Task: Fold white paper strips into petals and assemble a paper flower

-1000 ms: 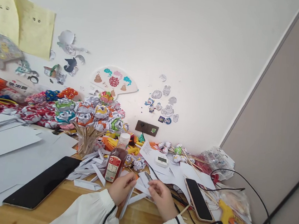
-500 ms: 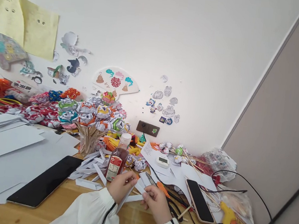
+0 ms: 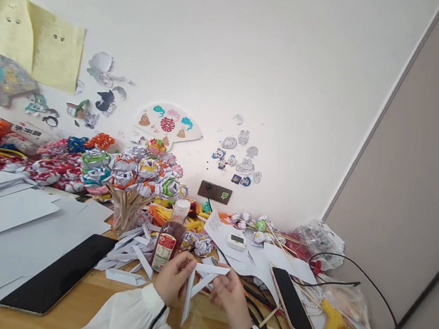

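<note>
Between my hands are folded white paper strips (image 3: 203,284), forming angled arms above the wooden table. My left hand (image 3: 175,278) pinches them at the left corner, where one strip hangs down. On the right, my right hand (image 3: 230,295) holds the other end, thumb and fingers closed on the paper. Just behind my left hand stands a bottle (image 3: 169,238) with a white cap and a red label. A pile of folded paper strips (image 3: 130,254) lies left of the bottle.
A black tablet (image 3: 60,273) lies at left beside white paper sheets (image 3: 7,214). Paper flowers on sticks (image 3: 139,171) stand in a clear cup. To the right are a phone (image 3: 291,300), cables, a yellow glue gun (image 3: 330,320) and a small white timer (image 3: 236,241).
The paper strips have been lifted and turned, so a horizontal strip now spans between my hands and another hangs below. My right hand has moved slightly right.
</note>
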The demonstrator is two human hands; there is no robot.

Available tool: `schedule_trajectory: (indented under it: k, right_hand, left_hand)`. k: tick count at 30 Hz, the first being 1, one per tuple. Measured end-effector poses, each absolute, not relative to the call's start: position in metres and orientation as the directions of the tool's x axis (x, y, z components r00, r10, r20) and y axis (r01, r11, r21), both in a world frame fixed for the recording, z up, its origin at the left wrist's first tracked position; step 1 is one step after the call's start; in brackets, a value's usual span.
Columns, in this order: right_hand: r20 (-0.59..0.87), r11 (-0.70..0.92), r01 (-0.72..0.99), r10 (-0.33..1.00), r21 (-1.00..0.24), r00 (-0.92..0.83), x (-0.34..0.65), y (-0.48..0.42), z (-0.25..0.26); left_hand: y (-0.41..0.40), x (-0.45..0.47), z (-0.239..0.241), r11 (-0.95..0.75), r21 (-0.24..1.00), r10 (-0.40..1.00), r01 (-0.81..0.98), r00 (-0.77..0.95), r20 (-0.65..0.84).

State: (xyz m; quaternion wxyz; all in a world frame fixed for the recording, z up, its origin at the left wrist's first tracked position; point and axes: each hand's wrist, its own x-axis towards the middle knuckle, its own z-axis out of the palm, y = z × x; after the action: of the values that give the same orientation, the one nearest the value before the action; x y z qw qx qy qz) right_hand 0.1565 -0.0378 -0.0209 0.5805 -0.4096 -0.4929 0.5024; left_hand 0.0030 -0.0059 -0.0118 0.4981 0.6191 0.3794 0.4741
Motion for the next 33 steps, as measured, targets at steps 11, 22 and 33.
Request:
schedule_trajectory:
  k: [11,22,33]
  right_hand:
    - [0.172,0.179,0.169,0.984,-0.969,-0.054,0.170,-0.038,-0.015]
    - [0.181,0.191,0.187,0.981,-0.964,-0.072,0.165,-0.036,-0.027]
    - [0.246,0.246,0.201,0.969,-0.948,-0.027,0.162,-0.038,-0.027]
  left_hand:
    - [-0.009,0.004,-0.010,-0.216,0.969,0.912,0.121,0.379,0.156]
    - [-0.009,0.004,-0.006,-0.187,0.963,0.937,0.193,0.330,0.116]
    - [-0.012,0.004,-0.002,-0.266,0.946,0.928,0.185,0.314,0.200]
